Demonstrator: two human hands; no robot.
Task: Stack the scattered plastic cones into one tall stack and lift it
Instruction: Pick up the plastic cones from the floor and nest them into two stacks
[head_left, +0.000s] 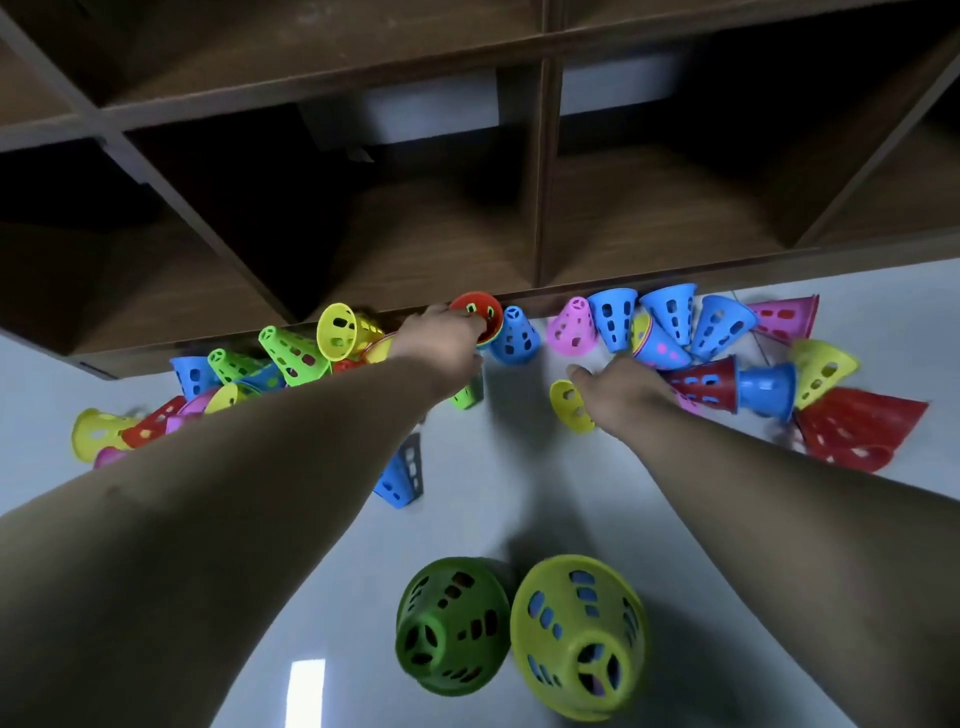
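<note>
Left hand (441, 338) pinches the rim of the red perforated plastic cone (474, 310) at 12 o'clock by the brown wooden shelf (540, 171). Right hand (621, 389) looks loosely spread and holds nothing. The small yellow plastic cone (569, 410) lies on its side at that hand's 9 o'clock, so I'd say right's nearer.

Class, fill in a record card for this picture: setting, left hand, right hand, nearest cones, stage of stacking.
setting: coloured plastic cones scattered on a pale floor along a dark wooden shelf unit
left hand: grip on the rim of a red cone
right hand: reaching beside a yellow cone; grip unclear
nearest cones: dark green cone and lime cone, side by side
stage: most cones lie loose, unstacked
</note>
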